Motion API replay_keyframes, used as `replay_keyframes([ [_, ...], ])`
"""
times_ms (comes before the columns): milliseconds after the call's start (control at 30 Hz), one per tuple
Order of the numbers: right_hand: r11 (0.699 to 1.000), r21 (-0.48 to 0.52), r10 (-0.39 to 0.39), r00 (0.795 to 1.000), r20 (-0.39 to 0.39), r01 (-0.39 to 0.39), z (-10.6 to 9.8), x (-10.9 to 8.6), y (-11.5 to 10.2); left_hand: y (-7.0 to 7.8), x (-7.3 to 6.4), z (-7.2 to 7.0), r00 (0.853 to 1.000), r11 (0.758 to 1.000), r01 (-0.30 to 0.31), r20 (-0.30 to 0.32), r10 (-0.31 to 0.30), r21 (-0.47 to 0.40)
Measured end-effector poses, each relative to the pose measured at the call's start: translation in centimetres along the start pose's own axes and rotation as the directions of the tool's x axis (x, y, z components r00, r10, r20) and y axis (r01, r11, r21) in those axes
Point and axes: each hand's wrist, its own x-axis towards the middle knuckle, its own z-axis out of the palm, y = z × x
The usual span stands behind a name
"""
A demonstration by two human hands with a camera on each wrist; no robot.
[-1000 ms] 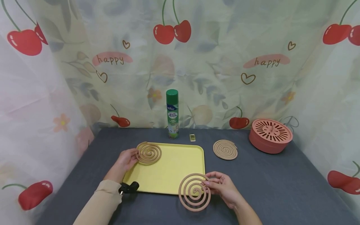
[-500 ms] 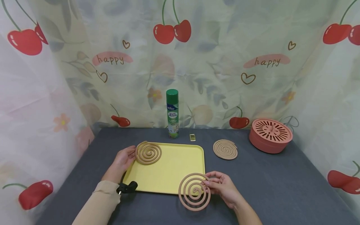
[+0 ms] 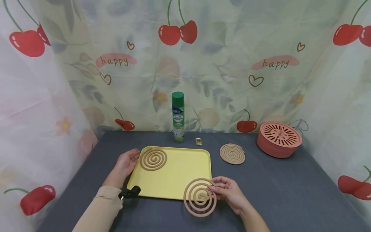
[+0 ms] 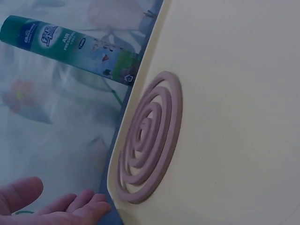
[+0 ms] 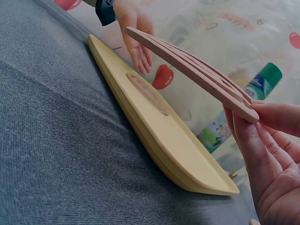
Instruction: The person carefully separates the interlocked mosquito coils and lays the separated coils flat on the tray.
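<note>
pinching a coil (image 5: 187, 69) by its rim, the right hand (image 3: 229, 195) sits well apart from the left hand (image 3: 126, 162), whose fingers extend loosely just beside the tray (image 3: 179, 177) edge and second coil (image 5: 146, 93). table (image 3: 290, 193) stretches rightward of the right hand.

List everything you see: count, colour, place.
table: one, dark, underneath
tray: one, yellow, on table
flat coil: one, brown, tray's far left corner
raised coil: one, brown, by tray's near right corner
tight coil: one, tan, right of tray
aerosol: one, green, behind tray
small piece: one, gold, beside aerosol
slotted box: one, pink, far right
curtain: count unclear, pale, back and sides
sleeve: one, beige, left
wrist device: one, black, by sleeve
left hand: one, left of tray
right hand: one, holding raised coil
</note>
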Motion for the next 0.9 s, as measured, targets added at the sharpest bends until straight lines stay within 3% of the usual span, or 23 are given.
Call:
replay_keyframes([
  [367,1.0,-0.02,-0.011,1.0,-0.004,0.011,0.5,1.5,0.2,0.6,-0.3,0.1,1.0,0.999,-0.003,-0.003,0.003,-0.045],
  [700,0.999,-0.046,-0.026,1.0,0.017,0.027,1.8,3.0,-0.3,0.8,-0.7,0.3,0.998,1.0,-0.024,0.057,0.025,-0.02],
  [900,1.0,0.013,-0.017,1.0,0.018,0.017,2.5,3.4,-0.2,0.9,-1.1,0.6,0.999,0.999,-0.038,0.038,0.038,-0.007],
])
